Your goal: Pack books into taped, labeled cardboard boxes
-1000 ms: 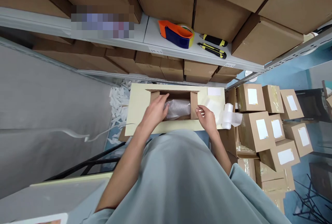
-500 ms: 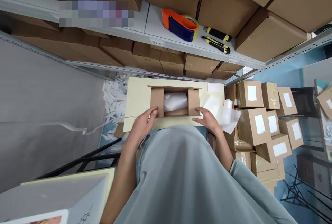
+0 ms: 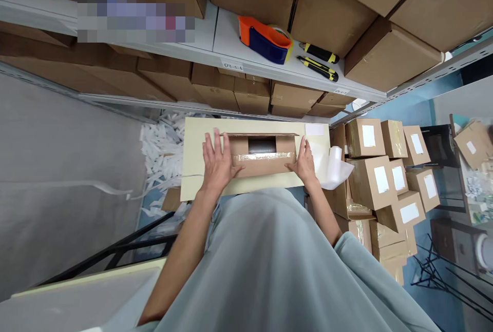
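A brown cardboard box (image 3: pixel 264 167) lies on the pale yellow table (image 3: pixel 196 142), tilted so that its taped side faces me. Its opening shows a dark interior between two short flaps, and the contents cannot be made out. My left hand (image 3: pixel 217 163) is at the box's left end, fingers spread and thumb on the taped side. At the right end, my right hand (image 3: pixel 303 162) rests with its fingers apart and its thumb against the near corner. A roll of white wrap (image 3: pixel 334 168) lies right of my right hand.
Above the table, a shelf (image 3: pixel 227 29) holds an orange and blue tape dispenser (image 3: pixel 265 39), two yellow-black cutters (image 3: pixel 319 60) and large boxes. Labelled cartons (image 3: pixel 375 183) are stacked at the right. Shredded paper (image 3: pixel 164 152) lies left of the table.
The box has tipped, bringing its taped side into view and hiding the white wrapped item. Both hands have moved up along its ends, and the left fingers have spread.
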`<state>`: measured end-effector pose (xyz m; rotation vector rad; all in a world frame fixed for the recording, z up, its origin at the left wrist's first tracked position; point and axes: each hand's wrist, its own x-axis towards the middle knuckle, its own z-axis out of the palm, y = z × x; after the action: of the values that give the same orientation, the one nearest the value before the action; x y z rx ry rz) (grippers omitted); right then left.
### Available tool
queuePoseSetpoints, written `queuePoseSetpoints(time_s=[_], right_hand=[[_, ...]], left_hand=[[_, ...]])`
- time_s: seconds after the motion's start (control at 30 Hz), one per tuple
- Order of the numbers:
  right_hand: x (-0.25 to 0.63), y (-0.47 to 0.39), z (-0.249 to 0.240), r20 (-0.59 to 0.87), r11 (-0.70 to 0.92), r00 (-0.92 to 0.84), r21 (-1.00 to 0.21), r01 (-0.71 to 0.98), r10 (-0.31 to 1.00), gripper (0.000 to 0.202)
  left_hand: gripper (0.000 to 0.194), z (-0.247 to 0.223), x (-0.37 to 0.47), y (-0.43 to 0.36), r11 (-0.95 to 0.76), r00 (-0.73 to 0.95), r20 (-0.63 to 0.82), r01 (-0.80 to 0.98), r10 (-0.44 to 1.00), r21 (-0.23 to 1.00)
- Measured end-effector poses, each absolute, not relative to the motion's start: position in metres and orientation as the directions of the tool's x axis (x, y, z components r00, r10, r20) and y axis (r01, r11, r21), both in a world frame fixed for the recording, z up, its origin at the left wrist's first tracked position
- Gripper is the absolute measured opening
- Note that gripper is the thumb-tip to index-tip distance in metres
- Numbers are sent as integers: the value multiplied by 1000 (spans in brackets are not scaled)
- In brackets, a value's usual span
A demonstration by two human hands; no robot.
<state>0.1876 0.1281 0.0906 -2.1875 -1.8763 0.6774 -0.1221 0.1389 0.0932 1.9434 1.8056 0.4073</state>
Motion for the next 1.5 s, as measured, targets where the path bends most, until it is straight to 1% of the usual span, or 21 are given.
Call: queuePoseSetpoints(time_s=[0.07, 0.13, 0.2, 0.27, 0.33, 0.43, 0.53, 0.67, 0.77, 0.87, 0.93, 0.97, 1.03, 1.1, 1.17, 1.2, 1.23, 1.27, 1.37, 1.43, 1.5], right_hand=[[187, 130, 93, -190, -140, 65, -416, 898, 980, 138], [188, 130, 94, -172, -90, 20, -412, 907, 985, 129], [190, 130, 93, -198, -68, -14, -400, 914, 980, 107], [193, 129, 90, -263, -90, -14, -381, 920, 965, 85], [195, 129, 87, -321, -137, 13, -366, 920, 947, 70], [196, 128, 83, -342, -163, 25, -381, 910, 939, 57], [192, 127, 82, -315, -133, 4, -387, 912, 949, 46], [182, 129, 90, -286, -88, -11, -333, 939, 958, 43], [175, 138, 99, -295, -46, -44, -290, 956, 954, 46], [168, 157, 107, -334, 39, -121, -241, 970, 935, 44], [163, 179, 117, -371, 106, -185, -222, 969, 910, 39], [161, 193, 125, -364, 144, -219, -222, 964, 905, 38], [154, 229, 149, -265, 219, -277, -230, 948, 924, 43], [144, 272, 182, -66, 289, -311, -225, 931, 948, 52], [131, 318, 218, 121, 341, -322, -204, 918, 939, 59], [124, 340, 234, 179, 359, -327, -192, 913, 928, 61], [117, 361, 248, 204, 370, -334, -179, 912, 920, 61], [109, 379, 259, 196, 373, -340, -164, 913, 920, 59], [90, 414, 271, 85, 328, -320, -120, 937, 944, 51], [81, 422, 265, 32, 291, -289, -102, 951, 957, 52], [76, 423, 257, 15, 261, -261, -90, 961, 965, 56]], left_hand=[[126, 97, -123, 142, -106, 174, -94, 865, 980, 491], [110, 95, -125, 141, -137, 212, -114, 876, 971, 462], [86, 88, -129, 137, -139, 231, -157, 882, 960, 450], [63, 79, -133, 133, -117, 234, -197, 873, 952, 474], [53, 71, -135, 130, -92, 229, -200, 844, 953, 528], [49, 62, -137, 132, -78, 228, -176, 794, 958, 603], [46, 59, -136, 136, -71, 219, -176, 797, 960, 600], [44, 66, -133, 139, -109, 225, -172, 854, 959, 510], [43, 76, -132, 145, -115, 219, -219, 907, 951, 405], [39, 86, -129, 163, -114, 201, -280, 948, 939, 299], [34, 96, -125, 184, -128, 212, -317, 955, 924, 268], [34, 104, -121, 197, -143, 226, -309, 953, 924, 268], [37, 124, -113, 226, -184, 253, -212, 937, 944, 297], [41, 151, -104, 257, -222, 246, -30, 914, 969, 339], [42, 183, -93, 286, -260, 211, 165, 889, 963, 376], [42, 199, -88, 298, -277, 191, 246, 879, 950, 389], [43, 215, -83, 308, -291, 171, 311, 870, 935, 397], [43, 228, -78, 316, -301, 152, 361, 864, 920, 403], [41, 249, -68, 325, -309, 107, 442, 856, 891, 415], [40, 246, -65, 319, -308, 81, 467, 847, 880, 434], [39, 232, -62, 309, -297, 52, 465, 832, 884, 469]])
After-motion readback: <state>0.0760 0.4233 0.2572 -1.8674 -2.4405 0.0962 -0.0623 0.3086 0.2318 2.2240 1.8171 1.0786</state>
